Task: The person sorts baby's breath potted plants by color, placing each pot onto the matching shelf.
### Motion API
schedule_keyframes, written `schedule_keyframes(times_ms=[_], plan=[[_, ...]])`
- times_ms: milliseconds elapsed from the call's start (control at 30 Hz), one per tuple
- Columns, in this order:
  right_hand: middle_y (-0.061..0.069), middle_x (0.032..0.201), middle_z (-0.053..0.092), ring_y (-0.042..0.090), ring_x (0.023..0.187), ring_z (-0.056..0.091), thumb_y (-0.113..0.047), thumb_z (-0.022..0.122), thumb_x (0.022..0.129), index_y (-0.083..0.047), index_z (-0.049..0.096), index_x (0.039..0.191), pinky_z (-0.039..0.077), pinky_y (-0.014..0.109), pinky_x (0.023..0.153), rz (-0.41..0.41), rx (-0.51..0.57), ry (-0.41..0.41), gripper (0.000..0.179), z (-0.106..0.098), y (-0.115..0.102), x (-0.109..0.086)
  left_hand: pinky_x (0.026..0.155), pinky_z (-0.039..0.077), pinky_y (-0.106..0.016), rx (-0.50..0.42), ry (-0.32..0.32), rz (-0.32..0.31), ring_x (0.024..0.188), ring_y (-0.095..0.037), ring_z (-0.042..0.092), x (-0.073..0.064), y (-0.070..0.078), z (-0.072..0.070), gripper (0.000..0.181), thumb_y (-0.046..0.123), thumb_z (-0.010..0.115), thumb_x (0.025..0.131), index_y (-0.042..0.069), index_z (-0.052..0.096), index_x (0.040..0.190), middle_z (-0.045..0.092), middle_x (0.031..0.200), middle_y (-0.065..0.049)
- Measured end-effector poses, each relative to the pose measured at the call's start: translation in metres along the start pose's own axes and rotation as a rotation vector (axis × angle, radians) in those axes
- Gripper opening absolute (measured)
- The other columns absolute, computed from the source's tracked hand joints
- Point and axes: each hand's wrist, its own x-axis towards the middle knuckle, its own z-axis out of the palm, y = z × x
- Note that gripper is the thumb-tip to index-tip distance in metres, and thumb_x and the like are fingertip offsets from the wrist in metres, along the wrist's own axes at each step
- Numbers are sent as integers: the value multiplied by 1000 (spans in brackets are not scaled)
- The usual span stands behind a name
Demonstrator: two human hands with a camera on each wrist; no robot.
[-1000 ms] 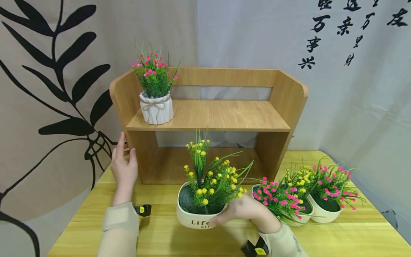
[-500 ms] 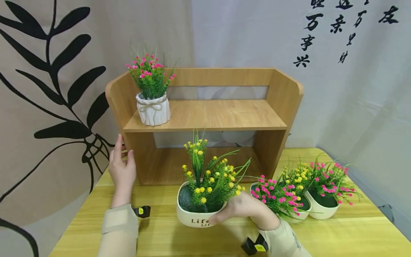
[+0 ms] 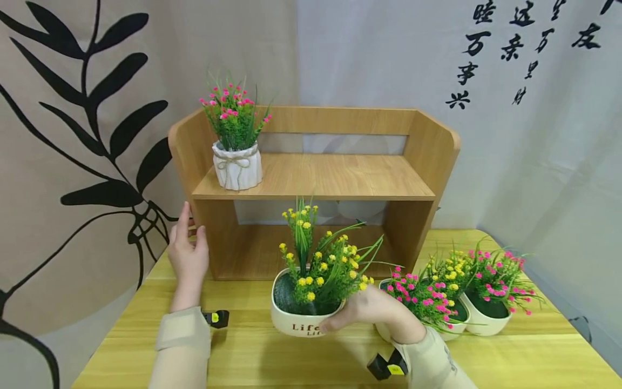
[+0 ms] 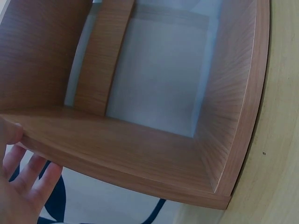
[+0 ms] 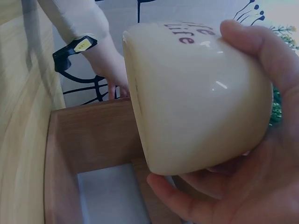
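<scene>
Rising slightly against the shelf unit [image 3: 311, 175] over the last second, the yellow-flowered planter [image 3: 293, 321] is the main moving item; it is held above the table [image 3: 238, 351], in front of the lower compartment, with a shadow on the boards beneath it; part of the apparent shift may come from the head camera, which has also moved a little.

Right hand [image 3: 369, 312]: gripping the planter at its side; thumb on the lettered front face, fingers wrapped round the back of the wall, as the right wrist view confirms; no gap shows between hand and wall.

Left hand [image 3: 188, 254]: unchanged in position; fingers extended and spread along the outside of the left side panel [image 4: 126, 154], thumb at its front edge; it carries nothing; how firmly it presses cannot be told.

The white pot [image 3: 238, 167] stands upright at the left of the upper board, unmoved; three further planters [image 3: 488, 321] stand at the right of the table.

Status, by judgement: carrying is in progress, release not yet due; the leafy spread suggests checking clearance on all sides.
</scene>
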Motion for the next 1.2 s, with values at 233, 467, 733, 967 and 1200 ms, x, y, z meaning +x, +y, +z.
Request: schedule_keyframes(times_ms=[233,467,733,967,1200], plan=[[-5,119,61,11,109,55,-31,88,70,-10,54,129,43,31,98,-153,-68,48,71,-1,-5,9,70,44,-35,4,-7,-20,98,-38,60,0,1,-1,64,3,57,96,32,37,150,53,118,-24],[-9,106,65,6,95,57,-28,88,70,-9,60,120,47,26,86,-47,-65,46,60,7,0,20,71,46,-43,4,-6,-13,98,-40,59,0,-1,-3,64,2,57,96,31,38,149,53,119,-26],[-8,105,68,9,97,61,-24,87,71,-11,63,119,47,28,88,-16,65,7,56,17,9,36,66,43,-36,-2,8,34,94,-37,61,1,-4,-3,63,2,59,94,29,41,149,56,113,-25],[-10,79,64,5,69,52,-29,85,72,-7,71,101,45,24,65,131,42,11,40,28,18,45,67,45,-42,-6,-7,29,95,-39,61,1,-2,-3,63,3,59,95,29,40,149,55,113,-25],[-10,57,54,6,56,39,-31,82,73,-7,74,80,34,23,54,178,20,-24,27,38,29,58,67,44,-42,-3,-8,21,95,-38,61,1,-4,-3,64,3,59,95,30,39,149,55,115,-25]])
